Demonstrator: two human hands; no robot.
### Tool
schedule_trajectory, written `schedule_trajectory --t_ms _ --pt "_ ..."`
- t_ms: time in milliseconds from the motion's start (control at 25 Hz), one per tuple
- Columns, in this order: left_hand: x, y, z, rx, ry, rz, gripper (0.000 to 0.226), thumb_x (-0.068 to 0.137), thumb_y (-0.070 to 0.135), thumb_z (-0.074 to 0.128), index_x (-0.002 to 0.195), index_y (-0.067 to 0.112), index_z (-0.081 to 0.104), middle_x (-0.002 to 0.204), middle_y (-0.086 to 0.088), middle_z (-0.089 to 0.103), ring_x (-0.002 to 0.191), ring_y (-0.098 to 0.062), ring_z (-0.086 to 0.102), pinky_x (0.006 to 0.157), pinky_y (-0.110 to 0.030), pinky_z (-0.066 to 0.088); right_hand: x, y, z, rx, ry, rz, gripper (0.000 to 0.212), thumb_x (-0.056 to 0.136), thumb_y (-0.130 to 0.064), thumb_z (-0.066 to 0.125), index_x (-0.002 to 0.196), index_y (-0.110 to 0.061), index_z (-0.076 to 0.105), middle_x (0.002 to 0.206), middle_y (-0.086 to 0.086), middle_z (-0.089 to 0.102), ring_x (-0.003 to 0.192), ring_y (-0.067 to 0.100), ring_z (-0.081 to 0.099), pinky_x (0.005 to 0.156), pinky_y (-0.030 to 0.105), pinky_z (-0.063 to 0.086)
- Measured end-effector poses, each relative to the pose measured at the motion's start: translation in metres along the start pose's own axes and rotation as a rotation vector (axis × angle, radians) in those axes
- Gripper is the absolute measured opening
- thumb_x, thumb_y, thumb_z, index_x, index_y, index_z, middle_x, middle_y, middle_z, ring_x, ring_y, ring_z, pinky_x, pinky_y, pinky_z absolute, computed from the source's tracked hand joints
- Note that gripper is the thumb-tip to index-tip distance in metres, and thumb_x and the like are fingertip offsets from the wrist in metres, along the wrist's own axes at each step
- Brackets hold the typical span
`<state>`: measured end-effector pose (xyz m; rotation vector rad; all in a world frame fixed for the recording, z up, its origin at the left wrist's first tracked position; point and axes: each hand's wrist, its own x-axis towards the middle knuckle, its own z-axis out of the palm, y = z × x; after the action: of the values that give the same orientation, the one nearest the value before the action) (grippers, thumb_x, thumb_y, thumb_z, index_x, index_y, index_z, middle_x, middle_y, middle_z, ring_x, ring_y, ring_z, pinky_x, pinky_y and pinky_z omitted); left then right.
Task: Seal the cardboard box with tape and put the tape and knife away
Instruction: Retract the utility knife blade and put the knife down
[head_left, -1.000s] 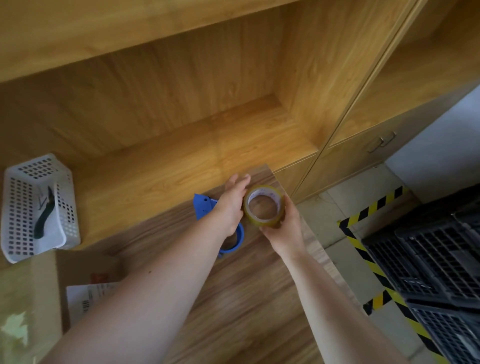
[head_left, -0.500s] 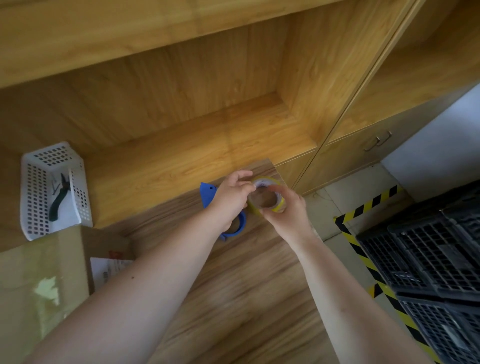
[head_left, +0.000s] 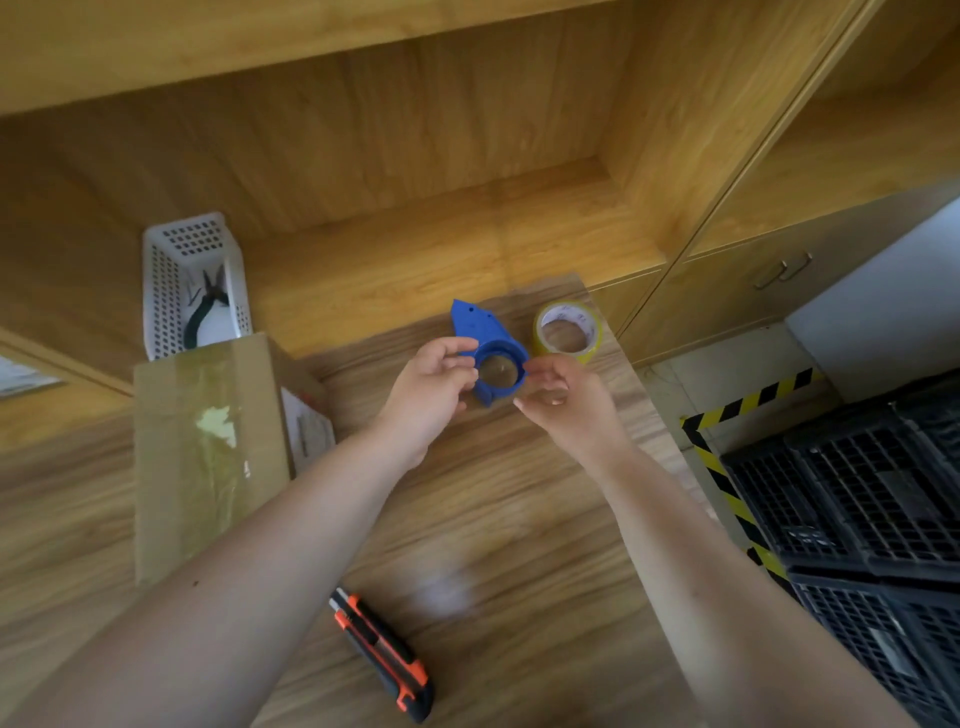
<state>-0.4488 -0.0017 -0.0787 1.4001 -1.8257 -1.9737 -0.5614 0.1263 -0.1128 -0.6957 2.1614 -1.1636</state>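
The yellowish tape roll (head_left: 567, 332) lies flat near the far right corner of the wooden table (head_left: 519, 519), with no hand on it. Just left of it lies a blue tape dispenser (head_left: 485, 338). My left hand (head_left: 434, 392) and my right hand (head_left: 569, 402) hover on either side of the dispenser's ring, fingers apart, fingertips at its rim. The cardboard box (head_left: 208, 457) stands at the left with clear tape along its top. An orange and black utility knife (head_left: 382, 654) lies on the table near me, between my forearms.
A white perforated basket (head_left: 156, 291) holding pliers (head_left: 208, 306) sits on the wooden shelf (head_left: 441, 244) behind the box. Black plastic crates (head_left: 857, 519) stand on the floor at the right, beside yellow-black hazard tape (head_left: 727, 410).
My right hand has let go of the tape roll, which now lies on the table. Both hands have drawn back toward me. The view has pulled back, showing the knife.
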Motion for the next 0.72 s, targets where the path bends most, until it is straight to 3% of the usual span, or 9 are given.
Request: schedule_trajectory --t_ms 240,360,560,720 --pt "-0.059 -0.032 -0.027 0.08 0.024 0.027 0.036 0.088 0.003 0.054 0.117 0.022 0.063 0.108 0.001 0.067 0.091 -0.011 0.063 0.091 -0.038 0.052 -0.051 0.0 0.035 -0.008 -0.009 0.012 0.034 0.077 -0.016 0.078 0.108 -0.019 0.066 0.099 -0.008 0.068 0.107 0.013 0.06 0.093 0.029 0.048" --pt "-0.089 -0.056 -0.038 0.066 -0.006 0.001 0.035 0.087 0.003 0.056 0.115 0.022 0.063 0.109 0.0 0.067 0.088 -0.011 0.061 0.089 -0.039 0.052 -0.082 0.004 0.064 -0.036 -0.041 0.031 0.032 0.076 -0.013 0.078 0.106 -0.016 0.066 0.098 -0.006 0.067 0.104 0.013 0.061 0.089 0.026 0.046" --pt "-0.134 -0.123 -0.061 -0.017 -0.018 -0.069 0.033 0.086 0.001 0.055 0.102 0.029 0.062 0.099 0.002 0.067 0.086 -0.017 0.06 0.071 -0.032 0.048 -0.144 0.018 0.117 -0.067 -0.139 0.044 0.03 0.076 -0.008 0.076 0.105 -0.011 0.066 0.099 0.004 0.068 0.099 0.018 0.06 0.073 0.015 0.041" --pt "-0.147 -0.185 -0.091 -0.13 0.063 -0.238 0.031 0.087 0.001 0.052 0.095 0.029 0.064 0.105 -0.007 0.068 0.083 -0.016 0.061 0.07 -0.031 0.051 -0.179 0.038 0.154 -0.137 -0.23 0.151 0.029 0.08 -0.012 0.072 0.108 -0.014 0.065 0.104 0.0 0.067 0.107 0.015 0.059 0.08 0.019 0.038"
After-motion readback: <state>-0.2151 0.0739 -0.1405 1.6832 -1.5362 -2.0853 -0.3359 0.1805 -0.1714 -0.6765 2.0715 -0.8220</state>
